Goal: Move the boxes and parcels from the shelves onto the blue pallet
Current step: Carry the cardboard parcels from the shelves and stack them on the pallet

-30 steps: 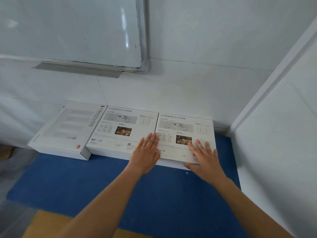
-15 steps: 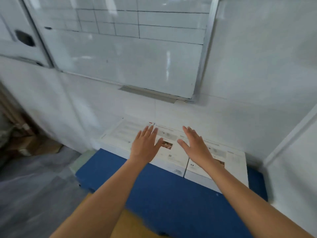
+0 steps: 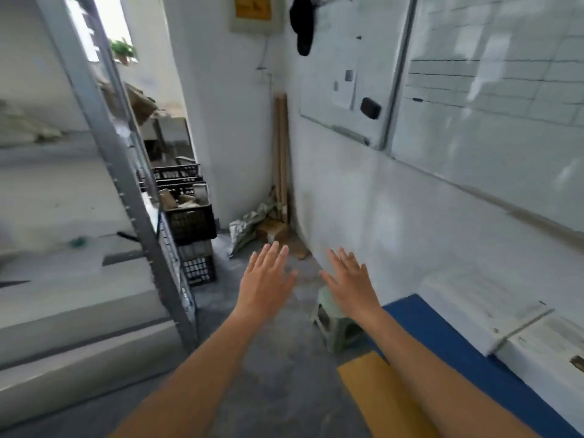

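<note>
Grey concrete floor (image 3: 278,390); metal shelving (image 3: 104,128) at left, whiteboard (image 3: 493,99) on the right wall. Blue pallet (image 3: 442,349) at lower right carries white boxes (image 3: 493,314) along its wall-side edge, cut off by the frame. Left hand (image 3: 267,281) and right hand (image 3: 350,281) outstretched, fingers straight, grasping nothing. Shelf contents blurred. Small green stool (image 3: 335,327) partly hidden behind right wrist.

Both hands are out in front, empty, fingers straight and spread: the left hand (image 3: 267,281) and the right hand (image 3: 350,281) over the grey floor. White boxes (image 3: 493,317) lie along the blue pallet's (image 3: 442,339) wall edge; metal shelves (image 3: 104,147) stand left.
</note>
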